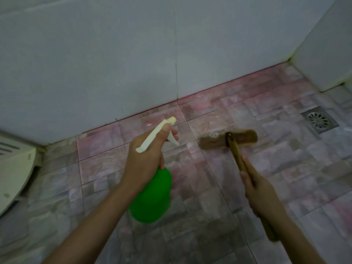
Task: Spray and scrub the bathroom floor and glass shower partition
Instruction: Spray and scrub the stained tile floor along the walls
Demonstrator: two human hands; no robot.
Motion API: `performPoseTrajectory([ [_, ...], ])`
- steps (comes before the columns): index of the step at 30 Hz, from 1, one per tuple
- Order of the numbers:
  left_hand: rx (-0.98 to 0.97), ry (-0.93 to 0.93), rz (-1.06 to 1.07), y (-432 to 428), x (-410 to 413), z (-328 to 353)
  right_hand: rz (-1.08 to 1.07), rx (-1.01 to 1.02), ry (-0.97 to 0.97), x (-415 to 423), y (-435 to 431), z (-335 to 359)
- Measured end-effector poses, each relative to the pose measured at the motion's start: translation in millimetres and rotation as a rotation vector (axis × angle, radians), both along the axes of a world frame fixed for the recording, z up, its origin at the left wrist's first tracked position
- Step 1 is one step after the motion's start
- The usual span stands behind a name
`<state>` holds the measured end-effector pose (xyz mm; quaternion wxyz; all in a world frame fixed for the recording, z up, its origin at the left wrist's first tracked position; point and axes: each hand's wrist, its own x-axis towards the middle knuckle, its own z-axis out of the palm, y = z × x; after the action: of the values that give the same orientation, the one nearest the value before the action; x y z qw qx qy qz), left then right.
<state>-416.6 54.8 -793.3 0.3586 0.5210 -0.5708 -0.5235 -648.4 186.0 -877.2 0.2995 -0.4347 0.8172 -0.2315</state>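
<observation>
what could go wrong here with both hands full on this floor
The tiled floor may get slippery once sprayed, and neither hand is free to catch a fall: the left hand holds the spray bottle, the right hand the brush. Loosened grime could also be pushed into the floor drain.

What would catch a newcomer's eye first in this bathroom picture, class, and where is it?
The bright green spray bottle stands out at centre, gripped at its white trigger head by the left hand. To its right, the right hand holds a wooden brush with its head down on the pinkish tiled floor, near a metal drain.
</observation>
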Motion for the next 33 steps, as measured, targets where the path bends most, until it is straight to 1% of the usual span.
performPoseTrajectory([
  [3,-0.023,-0.008,-0.034,0,-17,1,-0.015,-0.047,-0.003,-38,-82,-20],
  [5,-0.036,-0.008,-0.046,0,-30,1,-0.022,-0.059,-0.001,-66,-128,-21],
  [7,-0.022,-0.023,-0.056,-4,-42,1,-0.007,-0.014,-0.016,-73,-114,-15],
  [10,-0.011,0.017,-0.084,-12,-60,2,-0.104,-0.011,-0.087,-43,-27,-4],
  [11,-0.014,0.027,-0.097,-15,-67,2,-0.130,-0.014,-0.107,-32,-9,1],
  [12,-0.020,0.016,-0.103,-18,-73,3,-0.130,-0.051,-0.087,-33,-10,-4],
  [15,-0.034,-0.038,-0.120,-25,-93,5,-0.142,-0.124,-0.057,-75,-85,-26],
  [17,-0.041,-0.037,-0.126,-32,-107,9,-0.197,-0.187,-0.066,-114,-146,-26],
  [18,-0.046,-0.041,-0.132,-36,-113,10,-0.234,-0.185,-0.074,-129,-164,-28],
  [19,-0.050,-0.040,-0.142,-41,-119,10,-0.267,-0.165,-0.077,-134,-167,-29],
  [21,-0.044,-0.024,-0.155,-52,-131,8,-0.266,-0.139,-0.059,-120,-136,-31],
  [23,-0.039,-0.010,-0.164,-63,-144,5,-0.261,-0.198,-0.095,-91,-94,-29],
  [24,-0.039,-0.003,-0.172,-68,-150,4,-0.266,-0.213,-0.105,-85,-87,-29],
  [26,-0.043,0.001,-0.184,-77,-162,0,-0.304,-0.187,-0.051,-115,-119,-40],
  [28,-0.045,0.012,-0.198,-85,-173,-4,-0.401,-0.193,-0.045,-170,-170,-41],
  [30,-0.044,0.014,-0.222,-93,-182,-5,-0.433,-0.224,-0.028,-221,-199,-34],
  [31,-0.039,0.003,-0.236,-96,-185,-6,-0.431,-0.201,-0.015,-229,-196,-33],
  [33,-0.021,0.012,-0.271,-99,-192,-7,-0.422,-0.147,-0.009,-217,-156,-32],
])
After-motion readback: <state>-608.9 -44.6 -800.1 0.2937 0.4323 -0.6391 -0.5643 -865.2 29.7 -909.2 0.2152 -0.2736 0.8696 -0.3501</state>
